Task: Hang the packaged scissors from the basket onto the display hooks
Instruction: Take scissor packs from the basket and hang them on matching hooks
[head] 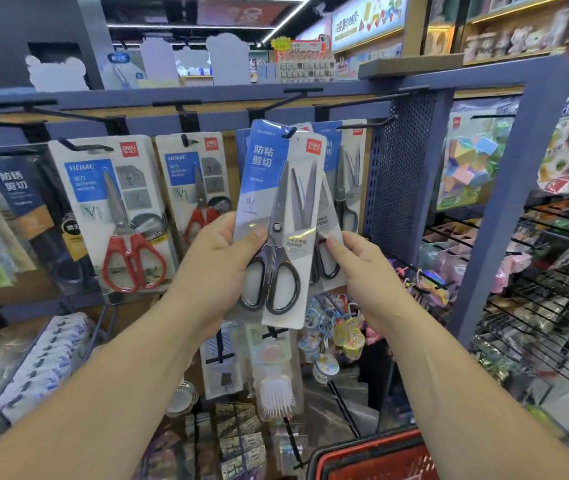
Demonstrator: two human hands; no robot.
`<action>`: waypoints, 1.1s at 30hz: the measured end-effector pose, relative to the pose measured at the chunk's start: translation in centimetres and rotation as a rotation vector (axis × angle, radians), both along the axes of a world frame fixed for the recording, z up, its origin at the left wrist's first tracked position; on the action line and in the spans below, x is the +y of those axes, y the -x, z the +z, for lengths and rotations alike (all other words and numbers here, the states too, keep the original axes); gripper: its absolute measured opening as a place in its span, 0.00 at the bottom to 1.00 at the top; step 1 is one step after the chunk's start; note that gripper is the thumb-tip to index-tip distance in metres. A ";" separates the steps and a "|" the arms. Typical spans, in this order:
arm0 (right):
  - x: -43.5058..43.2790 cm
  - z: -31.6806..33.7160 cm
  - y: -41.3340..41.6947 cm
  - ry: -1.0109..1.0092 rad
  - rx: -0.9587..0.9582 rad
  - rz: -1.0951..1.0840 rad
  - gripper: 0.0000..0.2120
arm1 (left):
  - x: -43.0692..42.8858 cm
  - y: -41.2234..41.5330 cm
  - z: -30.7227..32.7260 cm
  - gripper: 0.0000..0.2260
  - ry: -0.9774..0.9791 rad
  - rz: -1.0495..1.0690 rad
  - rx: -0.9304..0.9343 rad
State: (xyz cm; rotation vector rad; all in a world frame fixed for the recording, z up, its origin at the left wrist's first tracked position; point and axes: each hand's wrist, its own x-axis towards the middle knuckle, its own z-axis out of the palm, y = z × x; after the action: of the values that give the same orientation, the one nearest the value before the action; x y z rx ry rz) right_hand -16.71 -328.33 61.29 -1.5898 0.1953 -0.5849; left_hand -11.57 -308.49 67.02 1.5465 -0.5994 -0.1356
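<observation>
Big blue metal display rack (pixel 172 95) ahead, red plastic basket (pixel 373 455) low at the rack's right foot. At the rack's middle: blue-and-white carded black-handled scissors (pixel 276 216), top at the rack's black wire hook (pixel 290 132). Left hand (pixel 217 258) grips the card; right hand (pixel 362 268) pinches a like pack (pixel 328 209) just behind.

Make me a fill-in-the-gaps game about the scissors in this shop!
1. The left hand holds packaged scissors with ____ handles.
2. The hanging scissors left of them have ____ handles.
3. The right hand pinches a second pack lying ____ the first.
4. The basket at the bottom is ____.
Missing words: black, red, behind, red.
</observation>
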 end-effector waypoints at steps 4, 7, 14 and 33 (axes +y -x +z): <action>-0.2 0.2 -0.2 0.024 0.031 -0.025 0.12 | -0.2 -1.0 -0.1 0.08 -0.060 0.043 0.022; -0.2 0.4 -1.1 0.012 0.077 -0.067 0.13 | -1.2 -2.6 -0.5 0.09 -0.081 0.077 0.047; 0.1 -0.8 -6.0 0.039 0.143 -0.058 0.32 | -3.9 -6.6 -1.4 0.10 -0.077 0.153 0.033; 0.7 -4.7 4.7 0.314 0.349 -0.288 0.08 | -0.1 -1.8 -6.2 0.16 -0.144 0.408 -0.320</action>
State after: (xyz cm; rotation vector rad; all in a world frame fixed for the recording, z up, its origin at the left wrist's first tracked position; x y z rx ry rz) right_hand -21.44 -327.67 56.55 -1.9825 0.6270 -0.5743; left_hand -9.77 -308.58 60.86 1.8148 -0.5179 0.3926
